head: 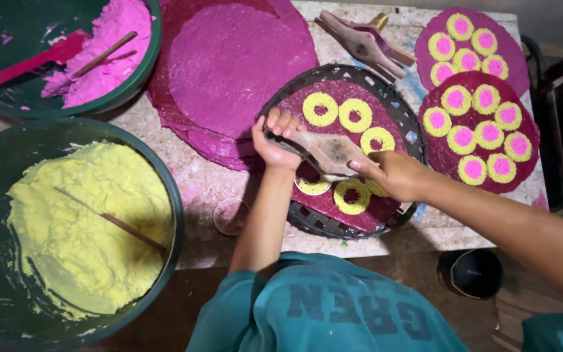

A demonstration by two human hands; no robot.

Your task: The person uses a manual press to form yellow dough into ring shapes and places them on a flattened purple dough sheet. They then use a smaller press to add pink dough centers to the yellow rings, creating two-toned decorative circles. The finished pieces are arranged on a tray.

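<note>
Clearly both hands are closed on one wooden press tool [326, 151] at the middle of the frame: the left hand [274, 145] curls its fingers over the tool's left end, and the right hand [391, 173] grips the right end. The tool hangs over a round woven tray [406, 124] that carries a magenta sheet [340, 98] with yellow paste rings [320, 109] on it.

The likely slip is a smear. If the tool drags sideways or tilts, it could squash a neighbouring ring or tear the thin sheet, since the rings sit close together.

At lower left a dark green basin [176, 195] holds yellow paste [79, 228] with a thin stick in it. At upper left a second basin [139, 73] holds pink paste [109, 49], a red spatula [30, 62] and another stick. Finished discs [480, 130] lie on the desk [203, 186] at upper right.
</note>
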